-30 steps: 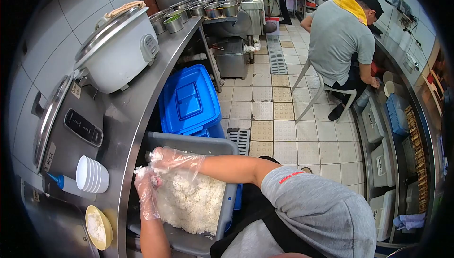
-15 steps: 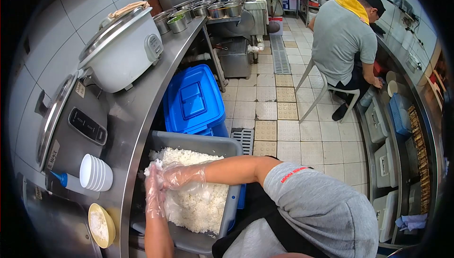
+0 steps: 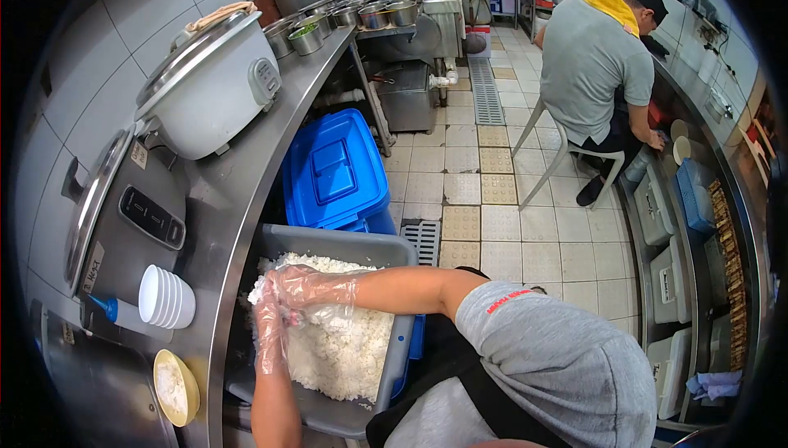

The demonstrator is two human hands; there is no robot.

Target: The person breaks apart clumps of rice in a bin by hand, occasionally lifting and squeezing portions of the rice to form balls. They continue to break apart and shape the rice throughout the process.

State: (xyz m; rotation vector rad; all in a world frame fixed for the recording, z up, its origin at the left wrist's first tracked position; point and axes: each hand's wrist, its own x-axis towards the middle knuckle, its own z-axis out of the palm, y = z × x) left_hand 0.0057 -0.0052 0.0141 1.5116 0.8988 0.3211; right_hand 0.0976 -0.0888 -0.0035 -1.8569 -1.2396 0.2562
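Note:
Cooked white rice fills much of a grey plastic tub. Over its left side my two hands, in clear plastic gloves, meet around a clump of rice. My left hand comes from below, its fingers curled up against the clump. From the right, my right hand bends over it and presses close to the left one. Glove film and the hands themselves hide most of the clump.
Left, a steel counter carries a white rice cooker, a dark cooker, stacked white cups and a yellow bowl. A blue lidded bin stands beyond the tub. A person sits at the right.
My right hand has shifted slightly up and left over the clump, and its fingers have turned. The left hand stays beneath, nearly in place.

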